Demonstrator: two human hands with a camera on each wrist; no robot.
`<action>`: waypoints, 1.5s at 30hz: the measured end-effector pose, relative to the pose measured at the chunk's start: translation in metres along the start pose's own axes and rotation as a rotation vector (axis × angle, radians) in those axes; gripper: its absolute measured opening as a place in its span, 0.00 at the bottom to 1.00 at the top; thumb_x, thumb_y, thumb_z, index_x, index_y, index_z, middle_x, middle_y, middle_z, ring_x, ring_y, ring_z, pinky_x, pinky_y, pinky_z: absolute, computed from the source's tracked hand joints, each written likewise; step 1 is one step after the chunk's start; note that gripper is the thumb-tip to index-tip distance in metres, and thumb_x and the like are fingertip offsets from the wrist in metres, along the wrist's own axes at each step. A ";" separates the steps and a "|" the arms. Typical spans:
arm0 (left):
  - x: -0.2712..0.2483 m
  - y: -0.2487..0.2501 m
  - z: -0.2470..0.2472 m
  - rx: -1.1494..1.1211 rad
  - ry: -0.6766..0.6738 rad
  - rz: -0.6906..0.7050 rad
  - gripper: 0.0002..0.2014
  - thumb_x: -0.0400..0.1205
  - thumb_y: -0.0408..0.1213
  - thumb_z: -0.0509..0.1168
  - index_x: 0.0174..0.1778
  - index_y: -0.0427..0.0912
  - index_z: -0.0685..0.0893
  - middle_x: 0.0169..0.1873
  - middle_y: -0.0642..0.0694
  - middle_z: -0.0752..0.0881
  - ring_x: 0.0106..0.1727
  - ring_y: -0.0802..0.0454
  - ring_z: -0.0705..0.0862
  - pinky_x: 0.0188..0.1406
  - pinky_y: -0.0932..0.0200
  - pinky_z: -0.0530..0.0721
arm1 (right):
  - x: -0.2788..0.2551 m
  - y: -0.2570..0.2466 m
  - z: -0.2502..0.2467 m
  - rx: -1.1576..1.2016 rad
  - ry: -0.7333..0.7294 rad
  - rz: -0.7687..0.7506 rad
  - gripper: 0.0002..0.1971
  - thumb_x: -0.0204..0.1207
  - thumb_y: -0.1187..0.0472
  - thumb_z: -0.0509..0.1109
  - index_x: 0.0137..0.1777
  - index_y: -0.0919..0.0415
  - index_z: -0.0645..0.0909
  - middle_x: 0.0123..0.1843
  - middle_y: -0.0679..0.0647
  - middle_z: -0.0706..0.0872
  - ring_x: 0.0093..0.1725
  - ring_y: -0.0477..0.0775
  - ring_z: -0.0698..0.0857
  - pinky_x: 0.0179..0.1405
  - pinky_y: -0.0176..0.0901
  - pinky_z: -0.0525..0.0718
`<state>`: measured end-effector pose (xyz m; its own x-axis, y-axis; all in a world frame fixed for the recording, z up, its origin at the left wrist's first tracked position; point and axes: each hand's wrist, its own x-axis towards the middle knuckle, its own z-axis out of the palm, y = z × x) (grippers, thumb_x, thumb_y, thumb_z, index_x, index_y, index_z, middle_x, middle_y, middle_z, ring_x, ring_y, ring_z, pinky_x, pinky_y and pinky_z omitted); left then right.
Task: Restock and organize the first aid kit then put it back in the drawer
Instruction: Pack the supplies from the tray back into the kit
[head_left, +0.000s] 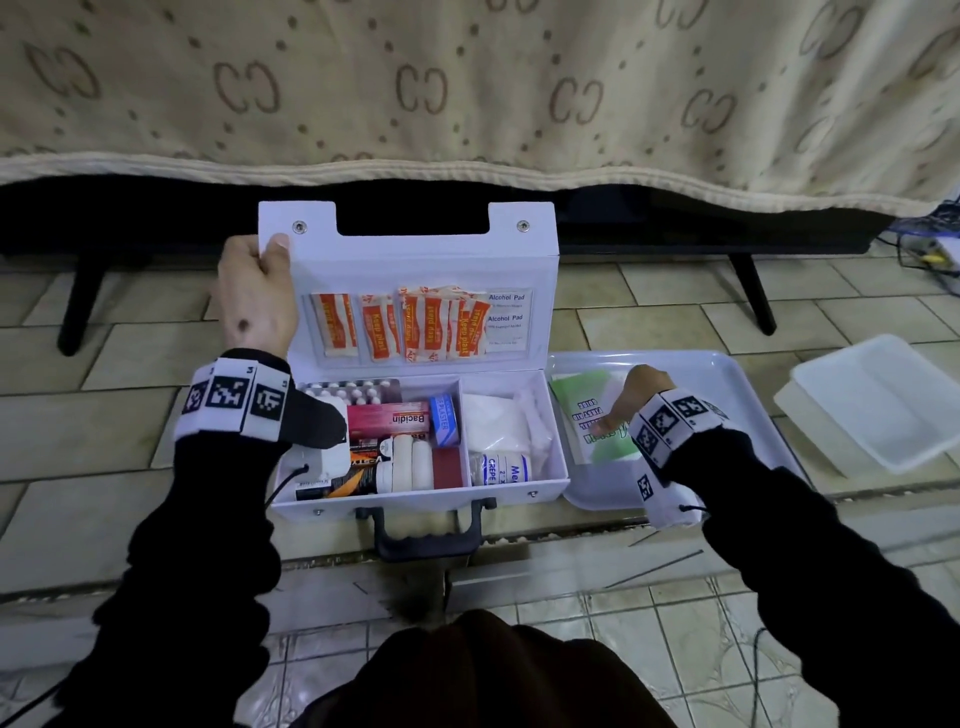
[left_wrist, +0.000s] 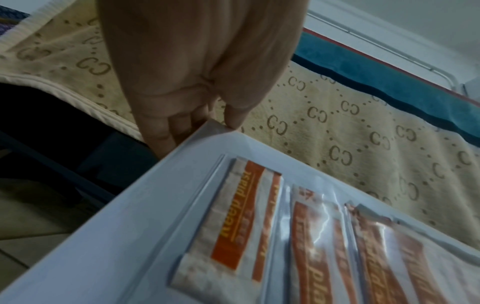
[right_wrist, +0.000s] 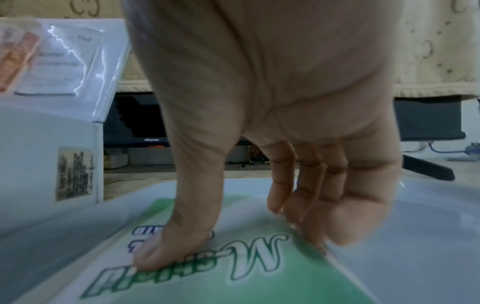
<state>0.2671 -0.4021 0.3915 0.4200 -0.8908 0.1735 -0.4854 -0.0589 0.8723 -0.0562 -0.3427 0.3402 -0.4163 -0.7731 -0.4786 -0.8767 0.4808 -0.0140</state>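
The white first aid kit (head_left: 415, 496) stands open on the tiled floor, its lid (head_left: 415, 270) upright. My left hand (head_left: 265, 254) grips the lid's upper left corner, thumb in front and fingers behind; the left wrist view shows that hand (left_wrist: 200, 129) on the lid (left_wrist: 124, 236) above the orange plaster packets (left_wrist: 241, 222). The base holds a pill blister, a Bacidin box (head_left: 387, 418), a crepe bandage (head_left: 501, 467) and gauze bags. My right hand (head_left: 628, 400) pinches a green and white booklet (head_left: 579, 400) lying in the white tray (head_left: 727, 374). Its thumb presses on the booklet (right_wrist: 246, 277) and its fingers (right_wrist: 306, 226) curl at the edge.
The tray lies against the kit's right side. A clear plastic container (head_left: 878, 400) sits further right. Behind the kit a beige patterned blanket (head_left: 467, 93) hangs over a dark screen on black legs (head_left: 753, 296). Cables (head_left: 930, 244) lie at the far right. My knee is below the kit's handle (head_left: 426, 535).
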 end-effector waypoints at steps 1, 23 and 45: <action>-0.001 0.000 0.001 -0.021 0.014 0.014 0.17 0.87 0.44 0.53 0.62 0.34 0.74 0.48 0.45 0.75 0.48 0.51 0.74 0.43 0.63 0.69 | 0.001 -0.001 0.001 -0.015 0.000 0.008 0.30 0.56 0.46 0.84 0.46 0.68 0.77 0.43 0.58 0.83 0.44 0.55 0.81 0.45 0.42 0.81; -0.025 0.001 -0.009 0.027 -0.256 0.200 0.11 0.71 0.41 0.76 0.48 0.53 0.85 0.72 0.44 0.65 0.75 0.48 0.67 0.69 0.63 0.69 | -0.016 -0.040 -0.091 1.483 -0.253 -0.449 0.19 0.78 0.58 0.63 0.68 0.62 0.76 0.60 0.58 0.87 0.53 0.57 0.87 0.47 0.50 0.87; -0.079 0.034 0.027 0.692 -0.371 0.627 0.22 0.79 0.38 0.64 0.70 0.37 0.75 0.72 0.38 0.69 0.75 0.40 0.66 0.68 0.45 0.68 | -0.016 -0.031 -0.079 1.600 -0.289 -0.578 0.13 0.81 0.58 0.59 0.64 0.58 0.77 0.57 0.56 0.85 0.54 0.56 0.85 0.55 0.58 0.84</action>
<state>0.1960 -0.3457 0.3950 -0.2728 -0.9279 0.2540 -0.9254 0.3253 0.1946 -0.0419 -0.3779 0.4174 0.0519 -0.9730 -0.2249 0.2804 0.2304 -0.9318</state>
